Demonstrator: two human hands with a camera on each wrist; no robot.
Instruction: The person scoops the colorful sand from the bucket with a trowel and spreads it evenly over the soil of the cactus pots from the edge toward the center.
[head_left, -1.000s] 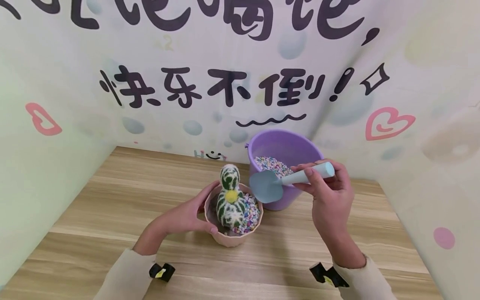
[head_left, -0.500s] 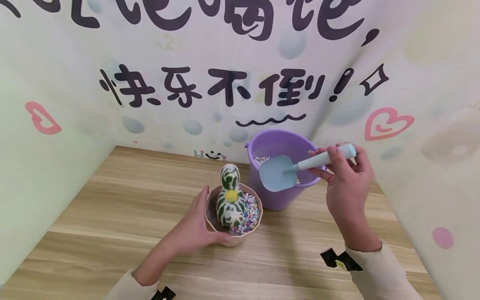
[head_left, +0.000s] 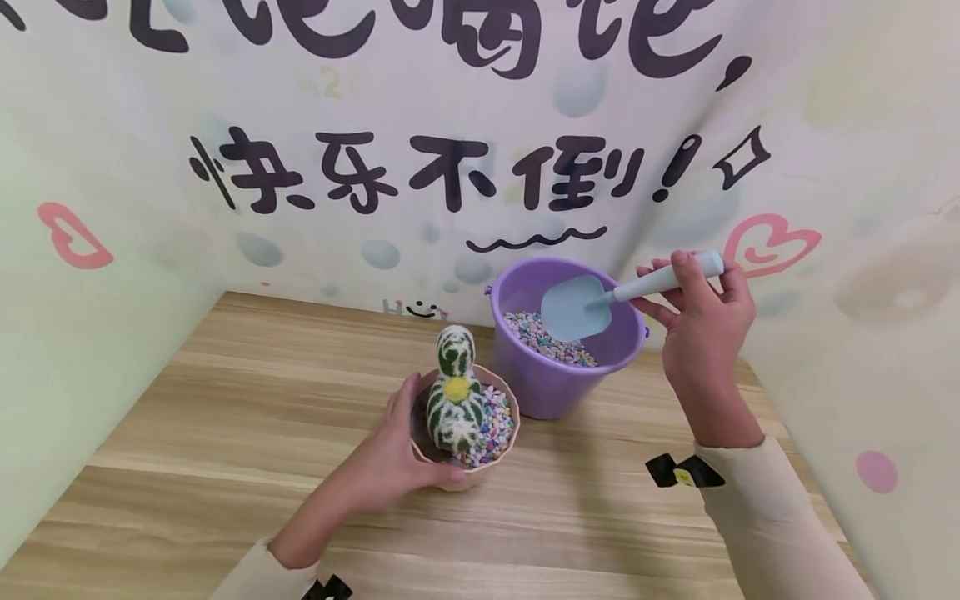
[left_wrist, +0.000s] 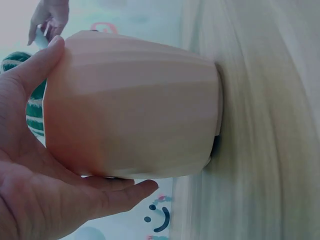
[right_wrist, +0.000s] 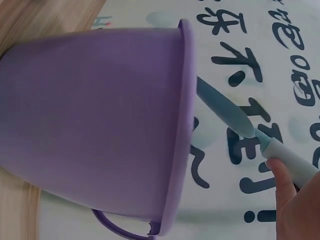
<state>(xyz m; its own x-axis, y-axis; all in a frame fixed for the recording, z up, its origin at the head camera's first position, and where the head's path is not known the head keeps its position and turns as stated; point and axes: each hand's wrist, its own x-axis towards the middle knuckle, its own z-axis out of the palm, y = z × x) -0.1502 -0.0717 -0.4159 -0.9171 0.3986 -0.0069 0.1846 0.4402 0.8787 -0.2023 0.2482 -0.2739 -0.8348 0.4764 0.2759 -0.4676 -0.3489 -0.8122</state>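
My right hand [head_left: 701, 337] grips the pale blue handle of a small toy shovel [head_left: 577, 308]. Its bare-looking blade hangs over the mouth of a purple bucket [head_left: 543, 387]; in the right wrist view, the bucket rim hides the blade's tip. Multicoloured gravel [head_left: 528, 332] lies inside the bucket. Left of it stands a pale pink flowerpot [left_wrist: 135, 105], with my left hand [head_left: 382, 462] holding it, thumb at the near side and fingers round the left. A knitted-looking green and white cactus [head_left: 456, 421] with a yellow flower rises from it, with gravel [head_left: 491, 425] to its right.
The wood-grain table [head_left: 225, 417] meets a printed cloth backdrop [head_left: 337, 250] right behind the bucket. Side walls of similar cloth stand left and right. The bucket's handle [right_wrist: 117, 227] hangs down its side.
My right hand has moved the shovel right and away from the flowerpot, raising it over the bucket. My left thumb has slid further along the pot's near side; the pot stays put.
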